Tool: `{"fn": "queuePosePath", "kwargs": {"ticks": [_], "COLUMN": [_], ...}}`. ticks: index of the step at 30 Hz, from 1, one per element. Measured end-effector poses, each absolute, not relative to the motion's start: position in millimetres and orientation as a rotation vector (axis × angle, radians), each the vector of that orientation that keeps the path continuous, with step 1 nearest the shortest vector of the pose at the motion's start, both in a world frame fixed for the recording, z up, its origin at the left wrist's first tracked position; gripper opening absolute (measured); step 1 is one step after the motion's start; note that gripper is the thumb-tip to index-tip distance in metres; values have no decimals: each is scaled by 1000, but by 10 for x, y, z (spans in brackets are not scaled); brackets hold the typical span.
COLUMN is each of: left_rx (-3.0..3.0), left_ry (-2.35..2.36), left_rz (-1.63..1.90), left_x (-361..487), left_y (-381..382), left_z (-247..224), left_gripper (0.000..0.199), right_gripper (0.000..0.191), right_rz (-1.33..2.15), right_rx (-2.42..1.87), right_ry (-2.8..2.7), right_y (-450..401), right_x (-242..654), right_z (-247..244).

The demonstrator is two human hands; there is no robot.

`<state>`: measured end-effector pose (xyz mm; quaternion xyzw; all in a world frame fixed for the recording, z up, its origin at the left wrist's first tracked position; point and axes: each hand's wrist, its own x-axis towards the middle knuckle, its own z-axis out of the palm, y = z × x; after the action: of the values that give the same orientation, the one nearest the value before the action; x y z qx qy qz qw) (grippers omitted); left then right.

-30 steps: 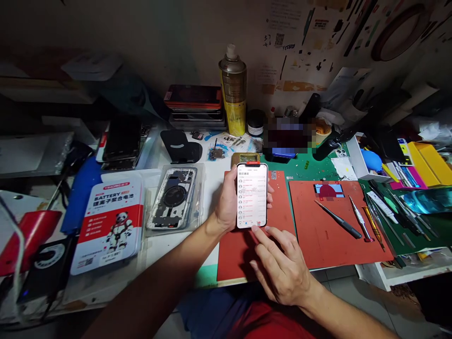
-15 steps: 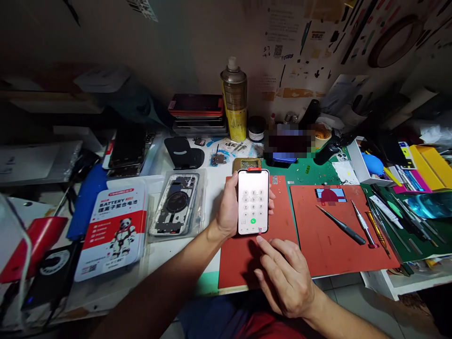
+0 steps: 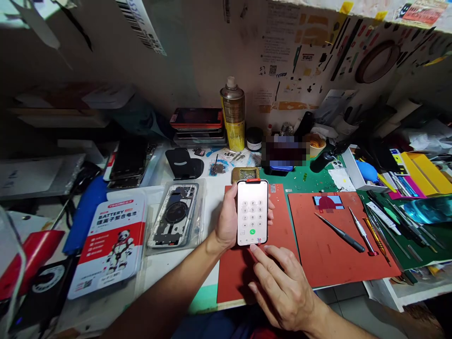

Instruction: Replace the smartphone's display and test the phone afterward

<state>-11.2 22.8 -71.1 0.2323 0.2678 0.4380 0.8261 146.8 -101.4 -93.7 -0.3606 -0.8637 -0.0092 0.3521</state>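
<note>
A phone (image 3: 252, 214) with a lit white dial pad and a red tab at its top edge is upright in my left hand (image 3: 227, 217), whose fingers wrap behind it and show at its right side. My right hand (image 3: 282, 287) is just below the phone, fingers loosely bent and apart, holding nothing. Its index fingertip is at the phone's bottom edge; whether it touches the screen I cannot tell. Under both lies a red mat (image 3: 240, 278).
Left of the phone are an opened phone housing (image 3: 175, 212) and a battery box (image 3: 109, 245). A spray can (image 3: 233, 115) stands behind. On the right red mat (image 3: 307, 235) lie a black pen-like tool (image 3: 341, 233) and screwdrivers (image 3: 362, 230).
The view has tilted up, so the bench sits lower in the picture. My right index fingertip has shifted slightly left along the phone's bottom edge. The dial pad still shows.
</note>
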Motion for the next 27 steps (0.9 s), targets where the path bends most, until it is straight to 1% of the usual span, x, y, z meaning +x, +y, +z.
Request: {"fn": "queuePosePath", "kwargs": {"ticks": [4,8,10,12,15,19,23,27], "left_rx": [475,423,414,429,465,472,475,476], "left_ry": [529,561,606,636,639,600,573,549], "left_rz": [915,948,989,1020,1001,967,932,940], "left_x": [-108,-70,-49,-37,-39,-60,-66,-48], "left_y": [224,191,168,148,133,137,140,126], "left_z": [-744,-785,-800,-811,-830,-850,-822,-806], "left_gripper": [74,65,59,55,62,68,69,62], "right_gripper": [27,45,42,34,23,18,23,35], "right_rz": [-55,-152,-163,-158,-184,-156,-167,-233], "right_rx": [-971,-1167,-1211,-1192,-1117,-1040,-940,-1086], "right_ry": [-2155,-2026,-2016,-2021,-1992,-1974,-1998,-1953], "right_y": [-825,-380,-160,-12,51,-30,-95,-62], "right_x": [1523,1573,1576,1568,1547,1534,1525,1504], "right_z": [-806,-534,-412,-337,-318,-374,-402,-383]}}
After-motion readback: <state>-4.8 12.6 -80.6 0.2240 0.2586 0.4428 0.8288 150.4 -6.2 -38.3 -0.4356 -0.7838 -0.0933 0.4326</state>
